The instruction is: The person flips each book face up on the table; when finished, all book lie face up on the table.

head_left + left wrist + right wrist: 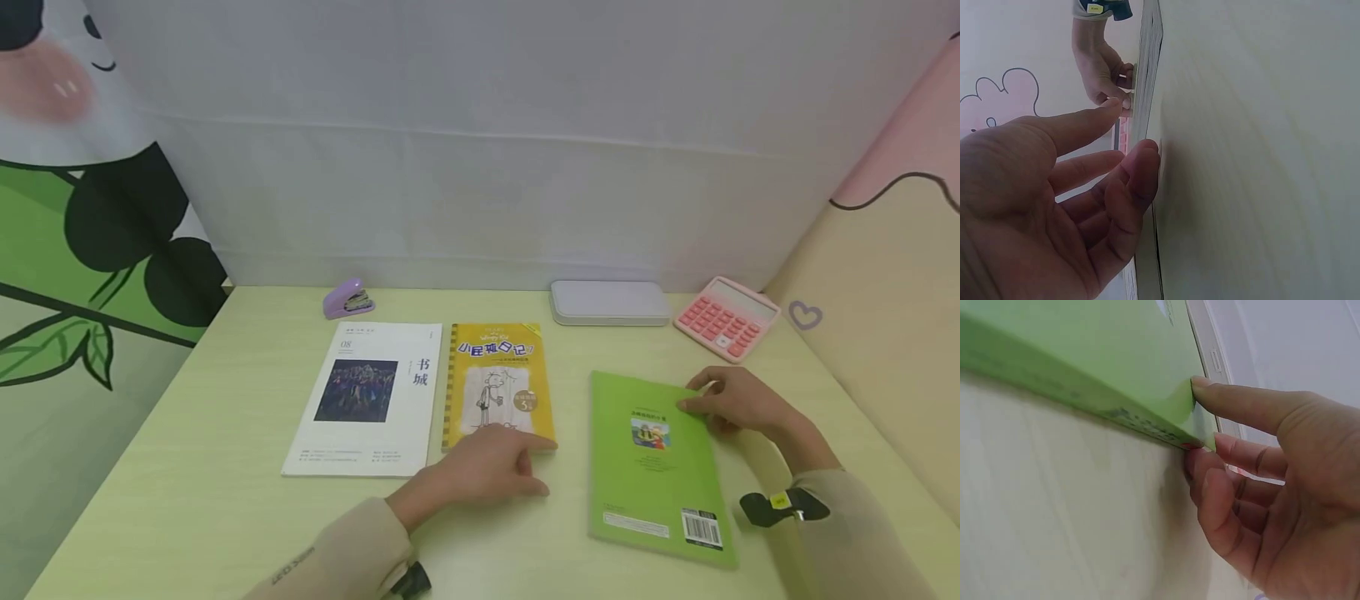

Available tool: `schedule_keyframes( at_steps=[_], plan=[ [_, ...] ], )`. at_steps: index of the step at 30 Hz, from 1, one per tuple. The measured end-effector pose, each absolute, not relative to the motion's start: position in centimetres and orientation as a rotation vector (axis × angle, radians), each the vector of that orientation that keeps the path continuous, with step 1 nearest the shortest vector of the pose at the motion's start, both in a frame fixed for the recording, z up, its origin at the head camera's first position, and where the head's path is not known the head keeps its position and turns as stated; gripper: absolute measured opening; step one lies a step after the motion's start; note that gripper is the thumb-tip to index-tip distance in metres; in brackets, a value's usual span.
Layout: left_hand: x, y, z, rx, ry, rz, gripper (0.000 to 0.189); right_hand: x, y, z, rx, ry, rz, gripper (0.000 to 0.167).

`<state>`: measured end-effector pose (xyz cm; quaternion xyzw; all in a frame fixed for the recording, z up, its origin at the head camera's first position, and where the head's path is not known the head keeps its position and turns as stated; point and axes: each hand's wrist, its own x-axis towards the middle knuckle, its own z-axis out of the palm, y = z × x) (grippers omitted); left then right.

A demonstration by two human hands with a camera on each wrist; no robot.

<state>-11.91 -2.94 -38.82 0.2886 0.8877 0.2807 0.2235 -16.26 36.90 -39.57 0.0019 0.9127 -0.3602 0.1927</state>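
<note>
A green book (652, 467) with a small picture and a barcode lies at the right front of the table. My right hand (738, 404) pinches its upper right corner. In the right wrist view the thumb (1210, 390) presses on the cover and curled fingers (1210, 481) meet the spine from the side. My left hand (491, 467) lies over the lower edge of a yellow book (491, 367) with a cartoon figure, its index finger pointing toward the green book. Between the left thumb and fingers (1138, 175) nothing is gripped.
Left of the yellow book is a white magazine (412, 400) with a dark picture. Behind stand a purple stapler (347, 298), a pale flat case (611, 302) and a pink calculator (727, 318). A white cloth (465, 167) hangs along the table's back edge.
</note>
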Motion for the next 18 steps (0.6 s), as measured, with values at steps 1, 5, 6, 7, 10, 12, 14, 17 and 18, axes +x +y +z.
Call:
schedule_keyframes(
  at_steps=[1,5,6,7,10,12,14,17,18],
  plan=[
    [-11.8,-2.8,-38.8,0.801,2.449,0.774,0.056,-16.1,36.9,-39.4,0.010,2.561,-0.999,0.046],
    [-11.5,-2.3,-38.9,0.807,2.433,0.774,0.058,-15.5,36.8,-39.1,0.043,2.563,-0.945,0.043],
    [-11.5,-2.2,-38.9,0.810,2.434,0.772,0.059,-15.4,36.7,-39.0,0.052,2.563,-0.935,0.042],
    [-11.4,-2.1,-38.9,0.815,2.435,0.769,0.059,-15.2,36.7,-39.0,0.061,2.566,-0.923,0.042],
    [-11.3,-1.9,-39.0,0.822,2.431,0.769,0.061,-14.8,36.8,-39.0,0.096,2.565,-0.913,0.043],
    [-11.3,-1.8,-39.0,0.831,2.430,0.770,0.061,-14.5,36.8,-39.0,0.118,2.564,-0.910,0.043],
    [-11.2,-1.6,-39.0,0.841,2.432,0.765,0.062,-14.3,36.8,-38.9,0.128,2.562,-0.918,0.042],
    [-11.2,-1.5,-39.0,0.860,2.435,0.759,0.061,-14.0,36.8,-39.0,0.137,2.563,-0.928,0.042],
    [-11.2,-1.4,-39.0,0.865,2.436,0.757,0.061,-14.0,36.7,-39.0,0.142,2.564,-0.931,0.042]
  ],
)
